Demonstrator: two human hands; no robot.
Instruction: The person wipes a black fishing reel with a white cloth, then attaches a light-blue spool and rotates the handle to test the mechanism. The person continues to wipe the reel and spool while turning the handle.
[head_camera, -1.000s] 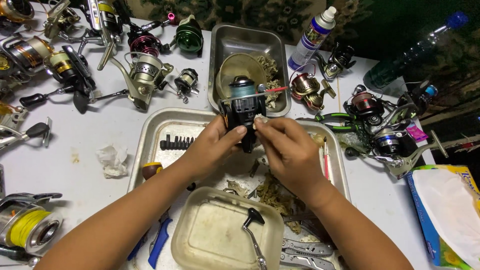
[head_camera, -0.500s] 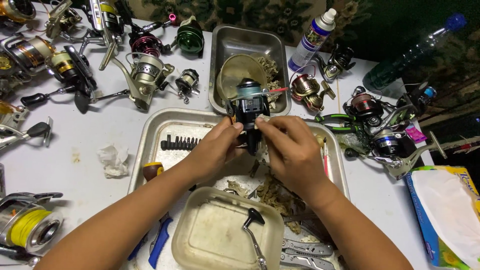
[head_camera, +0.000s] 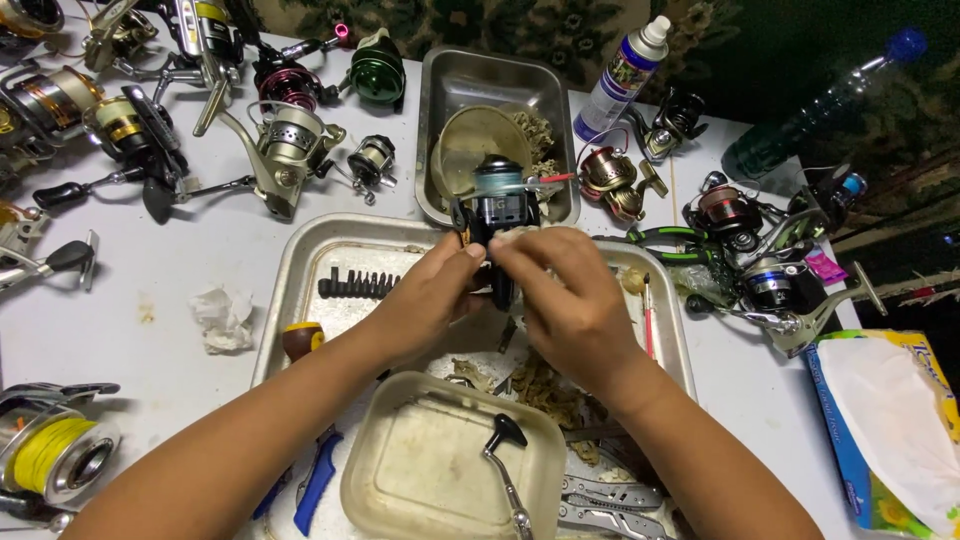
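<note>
Fingers (head_camera: 470, 262) of the left hand (head_camera: 425, 300) pinch the left side of a dark fishing reel (head_camera: 497, 215), held upright over the steel tray (head_camera: 300, 270) at the middle of the bench (head_camera: 190, 260). At the far left a reel with yellow line (head_camera: 55, 455) lies on the bench, partly cut off by the picture edge. A crumpled tissue (head_camera: 222, 317) sits just left of the tray. Inside the tray a row of black screwdriver bits (head_camera: 358, 285) lies beside the left hand, and a brown-handled tool (head_camera: 300, 340) is half hidden under the left forearm. Blue-handled pliers (head_camera: 318, 478) poke out below that arm, their jaws hidden. In front, a cloudy plastic tub (head_camera: 400, 470) holds a loose reel handle (head_camera: 505, 465). The reel's lower body is hidden behind both hands; only its spool and top show. The right hand (head_camera: 570, 305) closes over the reel's right side, its fingertips covered, so its exact grip is hard to make out. Behind the reel stands a deeper steel pan (head_camera: 445, 110) with debris too small to tell. Rightward stand a spray can (head_camera: 625, 75), several more reels (head_camera: 740, 230), and a tissue box (head_camera: 885, 430) cut off at the edge.
</note>
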